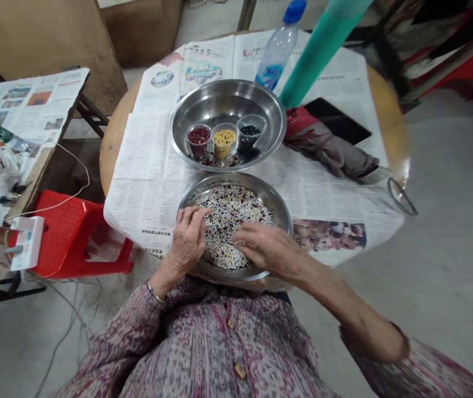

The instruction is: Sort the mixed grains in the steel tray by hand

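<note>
A shallow round steel pan [285, 213] holds a spread of white grains mixed with red, yellow and black beans [236, 207]. My left hand [189, 235] rests over its left rim, fingers bent together and tips at the grains. Over the right part of the mix is my right hand [263, 243], its fingers drawn together in a pinch; what lies between them is hidden. Just beyond, a larger steel basin [228, 95] holds three clear cups: one of dark red beans [199, 138], one of yellow grains [224, 139], one of black beans [250, 135].
Newspaper [145, 166] covers the round table. Behind the basin stand a blue-capped bottle [278, 50] and a tall green cylinder [315, 61]. A folded umbrella [327, 146] and a dark tablet [340, 119] lie right. A red stool [74, 237] with a power strip [27, 243] stands left.
</note>
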Demonstrator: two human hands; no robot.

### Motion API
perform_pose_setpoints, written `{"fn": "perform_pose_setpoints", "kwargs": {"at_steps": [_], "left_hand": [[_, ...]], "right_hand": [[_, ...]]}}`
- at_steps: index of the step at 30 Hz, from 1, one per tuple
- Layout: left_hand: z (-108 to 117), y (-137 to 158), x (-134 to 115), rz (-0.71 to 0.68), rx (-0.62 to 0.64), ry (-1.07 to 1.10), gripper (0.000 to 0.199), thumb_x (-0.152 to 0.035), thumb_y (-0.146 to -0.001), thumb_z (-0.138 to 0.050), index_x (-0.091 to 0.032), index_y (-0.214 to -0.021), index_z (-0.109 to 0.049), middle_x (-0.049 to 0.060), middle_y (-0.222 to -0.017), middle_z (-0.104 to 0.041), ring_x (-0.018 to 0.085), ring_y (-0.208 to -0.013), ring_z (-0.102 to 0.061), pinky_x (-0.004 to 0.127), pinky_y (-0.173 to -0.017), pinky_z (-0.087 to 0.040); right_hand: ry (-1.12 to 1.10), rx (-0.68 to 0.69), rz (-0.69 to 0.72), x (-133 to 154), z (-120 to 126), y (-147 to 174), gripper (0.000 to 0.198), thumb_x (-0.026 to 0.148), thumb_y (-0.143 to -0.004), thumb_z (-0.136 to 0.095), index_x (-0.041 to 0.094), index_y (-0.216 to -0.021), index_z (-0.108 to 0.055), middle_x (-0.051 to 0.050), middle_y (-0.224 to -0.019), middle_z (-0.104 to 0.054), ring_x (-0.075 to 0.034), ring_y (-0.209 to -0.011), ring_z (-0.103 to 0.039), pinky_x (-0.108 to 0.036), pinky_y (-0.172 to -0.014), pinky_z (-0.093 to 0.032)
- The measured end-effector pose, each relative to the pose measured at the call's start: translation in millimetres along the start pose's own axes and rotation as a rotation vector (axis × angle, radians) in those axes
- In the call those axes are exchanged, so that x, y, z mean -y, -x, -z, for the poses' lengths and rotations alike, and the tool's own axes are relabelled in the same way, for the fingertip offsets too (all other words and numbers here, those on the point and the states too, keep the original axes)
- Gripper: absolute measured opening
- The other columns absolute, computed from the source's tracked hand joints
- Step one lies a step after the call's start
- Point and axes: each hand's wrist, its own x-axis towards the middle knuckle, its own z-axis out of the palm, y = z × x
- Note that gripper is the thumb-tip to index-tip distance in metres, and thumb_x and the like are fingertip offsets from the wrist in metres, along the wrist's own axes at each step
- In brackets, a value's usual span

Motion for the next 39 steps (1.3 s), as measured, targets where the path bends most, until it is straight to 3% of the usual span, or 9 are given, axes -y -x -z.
{"fn": "perform_pose_setpoints", "kwargs": {"at_steps": [3, 5, 11, 15, 24, 29, 32, 35, 39], "left_hand": [[1, -2, -2, -0.036, 0.091, -0.056, 0.018, -0.017, -0.103, -0.044, -0.017, -0.108, -0.061, 0.006, -0.101, -0.064, 0.02, -0.097, -0.057, 0.036, -0.091, -0.051], [1, -3, -4, -0.044, 0.131, -0.101, 0.017, -0.017, -0.102, -0.045, -0.017, -0.105, -0.062, 0.005, -0.096, -0.064, 0.02, -0.092, -0.057, 0.035, -0.087, -0.052], [-1, -2, -3, -0.051, 0.113, -0.108, 0.017, -0.016, -0.102, -0.046, -0.018, -0.106, -0.062, 0.005, -0.094, -0.065, 0.02, -0.091, -0.058, 0.034, -0.085, -0.052], [-1, -2, 0, -0.041, 0.106, -0.083, 0.028, -0.008, -0.099, -0.04, -0.017, -0.116, -0.06, 0.007, -0.103, -0.065, 0.021, -0.099, -0.059, 0.037, -0.092, -0.051], [-3, 2, 6, -0.035, -0.012, 0.022, 0.042, -0.002, -0.093, -0.034, -0.015, -0.127, -0.054, 0.011, -0.117, -0.062, 0.023, -0.114, -0.056, 0.042, -0.102, -0.048], [-2, 1, 4, -0.047, -0.011, 0.029, 0.043, 0.001, -0.09, -0.034, -0.015, -0.124, -0.054, 0.011, -0.114, -0.063, 0.023, -0.11, -0.056, 0.041, -0.1, -0.049], [-1, 1, 4, -0.035, -0.004, 0.027, 0.043, 0.002, -0.089, -0.035, -0.015, -0.124, -0.054, 0.01, -0.113, -0.062, 0.023, -0.109, -0.056, 0.042, -0.099, -0.049], [-2, 2, 5, -0.026, -0.007, 0.012, 0.043, 0.002, -0.089, -0.035, -0.016, -0.124, -0.054, 0.01, -0.113, -0.062, 0.023, -0.108, -0.057, 0.042, -0.098, -0.049], [-4, 1, 6, -0.036, -0.034, -0.006, 0.043, 0.001, -0.09, -0.036, -0.017, -0.123, -0.055, 0.009, -0.113, -0.063, 0.023, -0.108, -0.058, 0.041, -0.099, -0.05]], "right_hand": [[0.029, 0.199, 0.021, 17, -10, 7, 0.019, 0.012, -0.09, -0.057, 0.022, -0.079, -0.068, -0.002, -0.08, -0.069, -0.016, -0.075, -0.062, -0.027, -0.067, -0.043], [0.102, 0.193, -0.02, 17, -13, 4, 0.019, 0.011, -0.09, -0.055, 0.022, -0.083, -0.069, -0.003, -0.082, -0.07, -0.017, -0.078, -0.063, -0.027, -0.068, -0.043], [0.246, -0.151, -0.314, -8, 0, -25, 0.026, 0.018, -0.097, -0.047, 0.017, -0.11, -0.069, -0.012, -0.113, -0.07, -0.026, -0.107, -0.058, -0.035, -0.085, -0.049], [0.254, -0.282, -0.438, -1, -6, -43, 0.04, 0.033, -0.096, -0.055, 0.012, -0.129, -0.061, -0.019, -0.13, -0.061, -0.034, -0.116, -0.052, -0.044, -0.087, -0.052], [-0.086, -0.01, -0.063, 34, -30, -34, 0.016, 0.012, -0.092, -0.053, 0.017, -0.1, -0.066, -0.009, -0.105, -0.063, -0.021, -0.103, -0.057, -0.032, -0.084, -0.051], [-0.098, 0.153, -0.007, 23, -28, -1, 0.02, 0.009, -0.091, -0.052, 0.02, -0.092, -0.069, -0.005, -0.09, -0.065, -0.017, -0.086, -0.058, -0.029, -0.077, -0.046], [-0.093, 0.227, 0.005, 25, -29, -6, 0.024, 0.006, -0.088, -0.054, 0.02, -0.096, -0.07, -0.004, -0.093, -0.067, -0.016, -0.088, -0.06, -0.027, -0.078, -0.045], [-0.018, 0.201, -0.039, 30, -25, -31, 0.029, 0.003, -0.087, -0.052, 0.019, -0.103, -0.07, -0.007, -0.102, -0.068, -0.018, -0.097, -0.061, -0.028, -0.079, -0.047], [0.129, 0.011, -0.182, 18, -11, -55, 0.035, 0.005, -0.091, -0.046, 0.018, -0.114, -0.068, -0.012, -0.114, -0.067, -0.024, -0.11, -0.057, -0.033, -0.083, -0.051]]}}
